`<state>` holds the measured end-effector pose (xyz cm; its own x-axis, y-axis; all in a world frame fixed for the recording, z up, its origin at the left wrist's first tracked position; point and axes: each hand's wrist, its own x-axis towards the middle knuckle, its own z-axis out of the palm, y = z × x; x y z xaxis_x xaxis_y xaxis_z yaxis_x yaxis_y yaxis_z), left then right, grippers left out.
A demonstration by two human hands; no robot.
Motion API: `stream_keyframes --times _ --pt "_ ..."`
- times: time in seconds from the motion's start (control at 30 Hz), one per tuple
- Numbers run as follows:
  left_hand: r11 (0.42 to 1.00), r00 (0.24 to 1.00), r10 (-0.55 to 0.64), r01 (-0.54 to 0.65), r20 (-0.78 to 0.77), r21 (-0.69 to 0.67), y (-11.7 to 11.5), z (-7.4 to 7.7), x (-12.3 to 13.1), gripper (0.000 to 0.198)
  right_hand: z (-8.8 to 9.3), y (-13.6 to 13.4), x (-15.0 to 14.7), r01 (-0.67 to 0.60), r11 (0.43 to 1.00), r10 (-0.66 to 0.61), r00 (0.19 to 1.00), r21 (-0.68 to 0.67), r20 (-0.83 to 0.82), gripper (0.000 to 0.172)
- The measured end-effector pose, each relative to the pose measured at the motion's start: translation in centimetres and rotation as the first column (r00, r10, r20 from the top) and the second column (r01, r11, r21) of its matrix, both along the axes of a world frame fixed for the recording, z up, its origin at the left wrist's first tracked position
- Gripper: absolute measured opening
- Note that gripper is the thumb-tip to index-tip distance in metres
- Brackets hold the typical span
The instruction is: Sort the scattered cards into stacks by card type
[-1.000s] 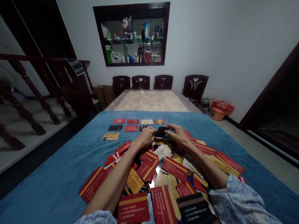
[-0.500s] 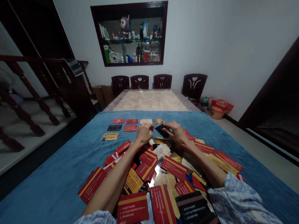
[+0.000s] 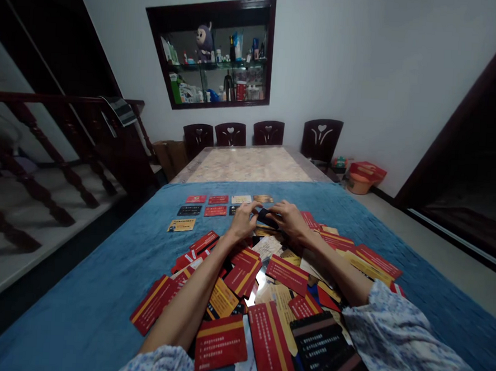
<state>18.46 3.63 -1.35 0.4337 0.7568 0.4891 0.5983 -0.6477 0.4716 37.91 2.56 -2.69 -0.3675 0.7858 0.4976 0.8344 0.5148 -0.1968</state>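
Above the far part of a loose heap of cards, a dark card [image 3: 268, 218] is held between my two hands. My left hand [image 3: 243, 221] has its fingertips at the card's left edge. From the other side, my right hand [image 3: 290, 217] pinches its right edge. Beneath my forearms lie overlapping cards, among them a red card [image 3: 221, 343] with a gold stripe and a large black card [image 3: 320, 346] with white print. Beyond my left hand, cards lie in rows, including a yellow card [image 3: 181, 225], a black card [image 3: 189, 210] and a red card [image 3: 215, 211].
A blue cloth [image 3: 100, 266] covers the near part of the table, whose marbled top [image 3: 249, 164] shows beyond it. Dark wooden chairs [image 3: 321, 139] stand at the far end. A railing [image 3: 52, 145] runs along the left, and an orange bucket [image 3: 358, 183] sits on the floor at right.
My left fingers have opened out from a curl and reached the dark card's left edge. The card, held by my right hand, has tilted. The view has shifted slightly.
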Motion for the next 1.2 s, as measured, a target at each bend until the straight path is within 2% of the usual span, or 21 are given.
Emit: stream_keyframes --times 0.23,0.47,0.67,0.97,1.2 --pt "1.000 0.999 0.001 -0.001 -0.052 -0.011 0.3 -0.8 0.0 0.040 -0.4 0.1 -0.3 -0.007 1.000 0.007 1.000 0.013 0.014 0.022" --pt "0.999 0.984 0.024 -0.029 -0.178 -0.026 -0.1 -0.6 -0.2 0.043 0.1 -0.6 -0.7 0.036 0.996 -0.032 0.998 -0.076 0.051 0.028" --pt "0.991 0.958 0.109 -0.124 -0.264 -0.041 -0.4 -0.5 -0.4 0.037 0.8 -1.4 -1.2 0.115 0.984 -0.089 0.980 -0.139 0.177 0.040" --pt "0.976 0.925 0.183 -0.213 -0.333 -0.056 -0.7 -0.5 -0.5 0.038 1.2 -1.6 -1.3 0.169 0.971 -0.117 0.952 -0.168 0.284 0.040" --pt "0.963 0.922 0.216 -0.255 -0.321 -0.085 -0.6 -0.8 -0.6 0.037 1.5 -1.8 -1.4 0.157 0.952 -0.072 0.949 -0.262 0.306 0.061"
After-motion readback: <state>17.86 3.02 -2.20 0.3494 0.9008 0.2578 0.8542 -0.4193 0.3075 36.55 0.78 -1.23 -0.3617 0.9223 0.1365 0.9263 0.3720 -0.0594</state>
